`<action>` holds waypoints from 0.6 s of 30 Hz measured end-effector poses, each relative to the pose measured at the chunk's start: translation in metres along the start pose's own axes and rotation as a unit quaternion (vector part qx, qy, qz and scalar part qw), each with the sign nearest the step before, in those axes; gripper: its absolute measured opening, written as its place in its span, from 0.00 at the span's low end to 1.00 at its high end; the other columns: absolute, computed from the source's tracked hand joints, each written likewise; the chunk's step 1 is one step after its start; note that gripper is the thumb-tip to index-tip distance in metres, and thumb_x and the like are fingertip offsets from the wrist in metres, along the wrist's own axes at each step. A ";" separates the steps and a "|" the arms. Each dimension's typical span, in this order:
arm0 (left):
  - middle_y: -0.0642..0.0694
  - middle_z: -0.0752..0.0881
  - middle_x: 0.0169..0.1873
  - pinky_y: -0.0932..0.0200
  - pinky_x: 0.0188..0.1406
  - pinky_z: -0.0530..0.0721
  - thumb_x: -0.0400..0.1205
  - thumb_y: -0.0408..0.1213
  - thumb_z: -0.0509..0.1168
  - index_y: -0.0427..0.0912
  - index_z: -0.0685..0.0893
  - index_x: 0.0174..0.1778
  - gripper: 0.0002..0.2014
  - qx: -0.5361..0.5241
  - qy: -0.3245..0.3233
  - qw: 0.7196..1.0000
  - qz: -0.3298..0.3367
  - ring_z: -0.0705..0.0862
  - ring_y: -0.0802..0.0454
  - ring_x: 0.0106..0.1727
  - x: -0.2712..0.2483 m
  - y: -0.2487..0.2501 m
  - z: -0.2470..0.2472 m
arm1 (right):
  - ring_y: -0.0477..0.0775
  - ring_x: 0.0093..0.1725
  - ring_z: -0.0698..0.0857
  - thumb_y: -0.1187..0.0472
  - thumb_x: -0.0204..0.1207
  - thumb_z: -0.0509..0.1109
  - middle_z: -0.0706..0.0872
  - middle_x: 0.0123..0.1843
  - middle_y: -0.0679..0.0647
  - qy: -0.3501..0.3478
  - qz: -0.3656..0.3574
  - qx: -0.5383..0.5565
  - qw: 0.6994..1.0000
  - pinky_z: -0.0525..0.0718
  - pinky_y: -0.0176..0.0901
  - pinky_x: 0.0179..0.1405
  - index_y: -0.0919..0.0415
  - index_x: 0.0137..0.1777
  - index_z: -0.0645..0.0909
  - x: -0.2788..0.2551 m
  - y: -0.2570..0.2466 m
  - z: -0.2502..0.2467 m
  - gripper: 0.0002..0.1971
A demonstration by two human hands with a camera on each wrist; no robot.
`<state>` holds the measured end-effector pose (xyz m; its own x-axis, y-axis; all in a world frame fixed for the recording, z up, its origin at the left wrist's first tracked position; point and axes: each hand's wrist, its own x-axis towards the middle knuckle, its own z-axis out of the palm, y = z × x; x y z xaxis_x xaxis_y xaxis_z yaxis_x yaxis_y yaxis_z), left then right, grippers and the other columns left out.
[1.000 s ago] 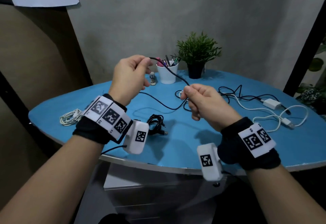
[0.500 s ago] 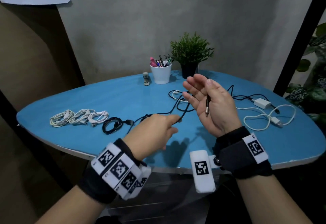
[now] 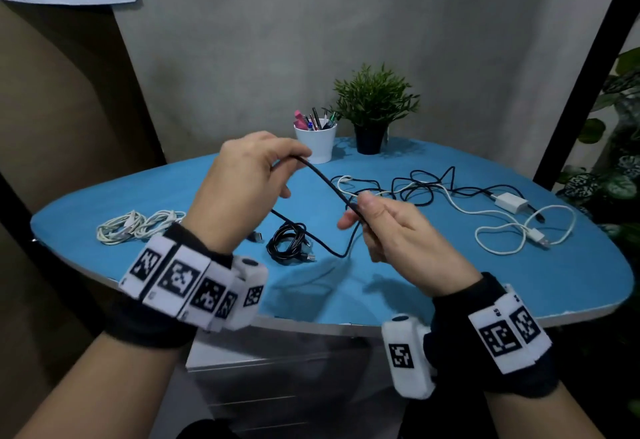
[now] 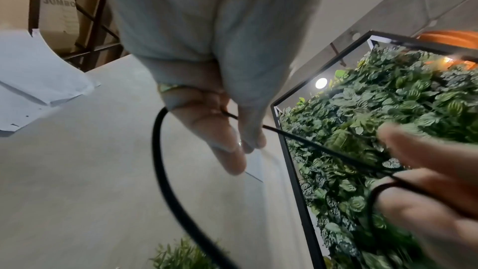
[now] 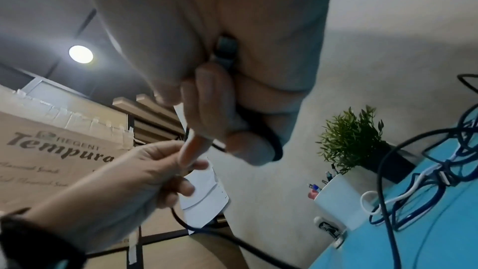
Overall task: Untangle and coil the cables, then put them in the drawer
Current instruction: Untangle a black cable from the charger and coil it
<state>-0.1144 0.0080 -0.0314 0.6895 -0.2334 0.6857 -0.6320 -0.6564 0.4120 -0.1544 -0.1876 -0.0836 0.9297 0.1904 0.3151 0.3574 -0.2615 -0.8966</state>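
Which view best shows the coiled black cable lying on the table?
The head view: the coiled black cable lies whole on the blue table, near its front edge. Neither wrist view shows it; both show only the black cable held in the hands.

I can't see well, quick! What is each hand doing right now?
Left hand: closed, pinching the black cable.
Right hand: closed, gripping the same black cable lower down.
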 end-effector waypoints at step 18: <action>0.52 0.89 0.39 0.60 0.38 0.85 0.82 0.35 0.59 0.49 0.83 0.49 0.08 0.059 -0.348 0.933 -0.069 0.86 0.55 0.23 -0.051 0.025 0.055 | 0.59 0.63 0.85 0.58 0.86 0.51 0.83 0.64 0.67 0.152 -0.064 0.433 0.886 0.85 0.51 0.59 0.62 0.41 0.76 0.005 -0.037 -0.026 0.16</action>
<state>-0.1458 -0.0359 -0.0893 0.8501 -0.5234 0.0578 -0.5050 -0.7793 0.3710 -0.1601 -0.2010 -0.0410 0.9144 -0.1326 0.3825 0.3823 0.5933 -0.7084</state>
